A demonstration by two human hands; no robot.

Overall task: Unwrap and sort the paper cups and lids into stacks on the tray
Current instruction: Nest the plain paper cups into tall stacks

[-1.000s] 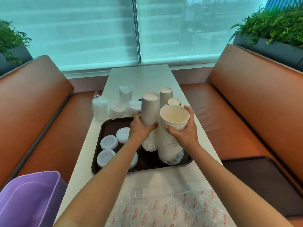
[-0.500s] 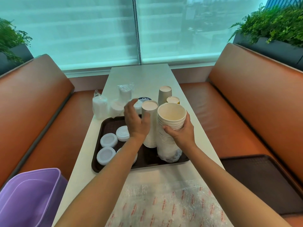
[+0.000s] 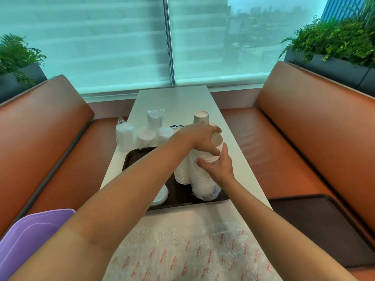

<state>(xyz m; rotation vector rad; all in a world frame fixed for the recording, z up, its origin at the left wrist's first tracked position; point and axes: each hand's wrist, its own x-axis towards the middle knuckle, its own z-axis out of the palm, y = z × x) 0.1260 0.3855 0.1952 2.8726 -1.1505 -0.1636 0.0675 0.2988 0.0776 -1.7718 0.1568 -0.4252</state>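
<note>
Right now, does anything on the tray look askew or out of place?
Yes: crumpled plastic wrap clings to the base of the upright cup stack, which both hands, left and right, grip near its rim.

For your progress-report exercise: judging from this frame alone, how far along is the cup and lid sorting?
Done: an inverted cup stack and loose lids sit on the tray. In hand: left hand and right hand grip the upright cup stack, its wrapper bunched at the base. Left: wrapped packs on the table.
</note>
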